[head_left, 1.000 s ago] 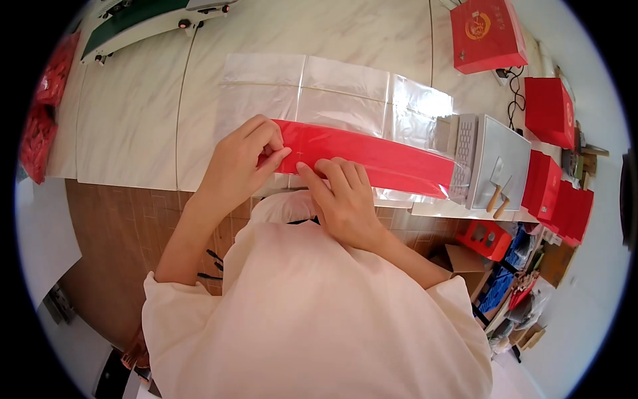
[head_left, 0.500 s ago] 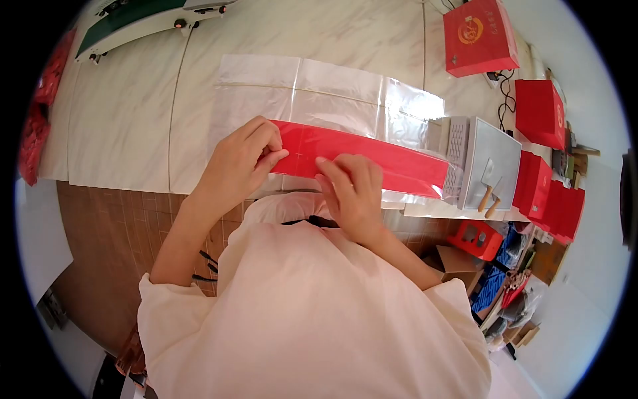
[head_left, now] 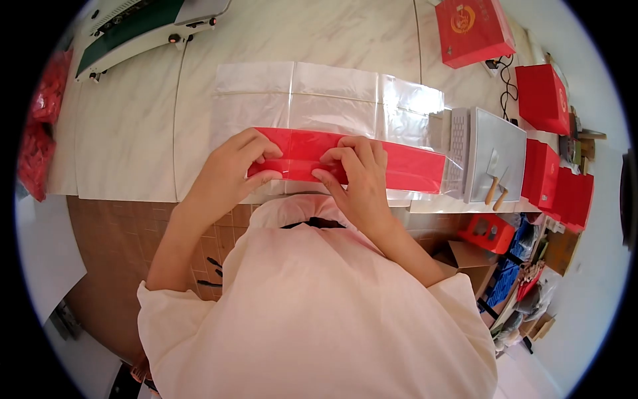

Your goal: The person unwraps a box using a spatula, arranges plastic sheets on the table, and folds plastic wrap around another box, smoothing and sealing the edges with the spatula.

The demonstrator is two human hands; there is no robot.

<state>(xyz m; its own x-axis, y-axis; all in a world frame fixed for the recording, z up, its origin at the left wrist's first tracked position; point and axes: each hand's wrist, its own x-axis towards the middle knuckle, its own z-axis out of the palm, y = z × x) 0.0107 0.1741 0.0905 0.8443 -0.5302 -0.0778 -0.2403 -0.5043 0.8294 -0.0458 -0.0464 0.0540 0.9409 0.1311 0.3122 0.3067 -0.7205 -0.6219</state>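
A long red strip (head_left: 412, 166) lies across the near edge of the table, with clear film showing past its right end. My left hand (head_left: 242, 163) is closed on the strip's left end, fingers curled over the top and thumb at the lower edge. Around the middle-left of the strip, my right hand (head_left: 355, 173) grips it, with fingers on top and thumb at the near edge. Beyond the strip, clear plastic sheets (head_left: 332, 86) lie flat on the marble-patterned table (head_left: 126, 146).
To the right are a keyboard-like item (head_left: 458, 143), a grey tray (head_left: 482, 139) with wooden-handled tools (head_left: 492, 191), and red boxes (head_left: 541, 100). A green-and-white machine (head_left: 133, 40) stands far left, near red packets (head_left: 46, 93). An open carton (head_left: 468, 256) sits below the table.
Both hands have shifted their grip on the strip; my right thumb has moved to its near edge and the fingers further over it. The view has shifted slightly.
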